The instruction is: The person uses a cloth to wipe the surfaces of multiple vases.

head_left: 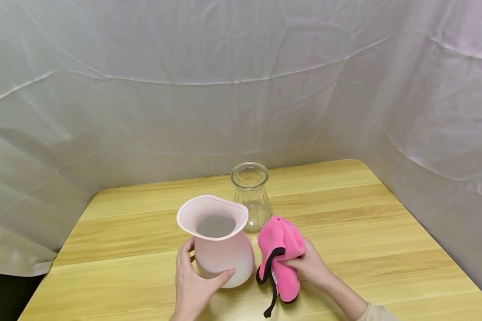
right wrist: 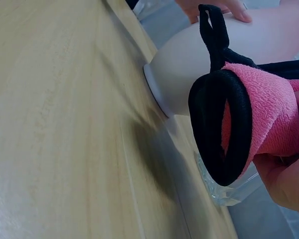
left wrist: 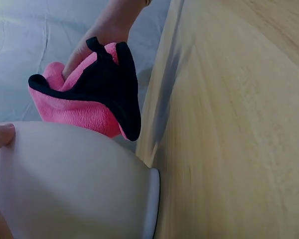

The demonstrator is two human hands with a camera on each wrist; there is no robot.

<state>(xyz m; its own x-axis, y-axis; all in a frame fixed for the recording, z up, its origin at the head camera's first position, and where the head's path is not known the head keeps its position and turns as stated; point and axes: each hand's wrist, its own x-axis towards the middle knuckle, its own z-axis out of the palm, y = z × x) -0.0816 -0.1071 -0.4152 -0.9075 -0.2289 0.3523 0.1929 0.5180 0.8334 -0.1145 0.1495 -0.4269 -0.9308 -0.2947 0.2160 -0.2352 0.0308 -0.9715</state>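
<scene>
A pink-to-white vase [head_left: 238, 263] with a wavy, flared rim stands near the front of the table, its mouth facing up. My left hand [head_left: 194, 285] grips its lower body, thumb across the front and fingers round the left side. Just to the right, my right hand [head_left: 315, 265] holds a bunched pink cloth [head_left: 283, 238] with black edging and a black hanging loop. The cloth [right wrist: 269, 109] is held above the tabletop, a small gap from the vase [right wrist: 184, 64] in the head view.
A clear ribbed glass vase [head_left: 257, 207] stands behind the pink vase and the cloth. The light wooden table [head_left: 136, 232] reaches back to pale grey sheeting [head_left: 193, 116], which also hangs along both sides.
</scene>
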